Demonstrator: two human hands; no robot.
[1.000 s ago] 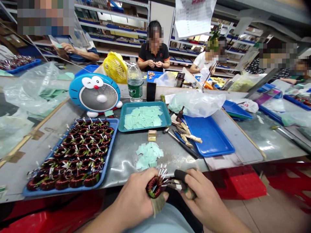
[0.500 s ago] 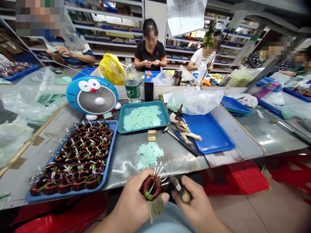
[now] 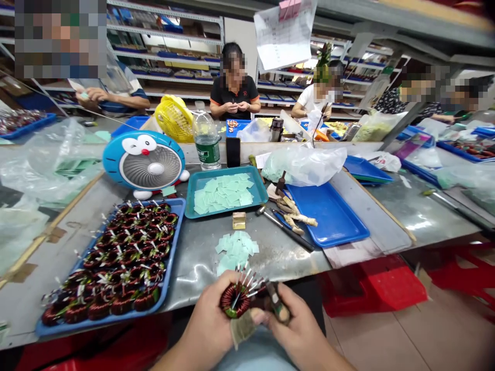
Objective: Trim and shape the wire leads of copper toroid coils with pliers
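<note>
Free room and obstacles around the left hand (image 3: 209,324) and right hand (image 3: 294,330), both below the front edge of the metal bench (image 3: 278,260). The toroid coil (image 3: 234,301) in the left hand fills the space between them. Directly ahead lie loose green squares (image 3: 234,251). A strip of bench runs between them and the blue coil tray (image 3: 170,252), whose upright wire ends obstruct the left side. A second strip passes right of the squares, up to a long-handled metal tool (image 3: 286,229) and the blue tray (image 3: 328,216). Farther on, a small gold block (image 3: 239,220) and the teal tray (image 3: 263,190) block forward passage, with the plastic bag (image 3: 303,166) beyond to the right
</note>
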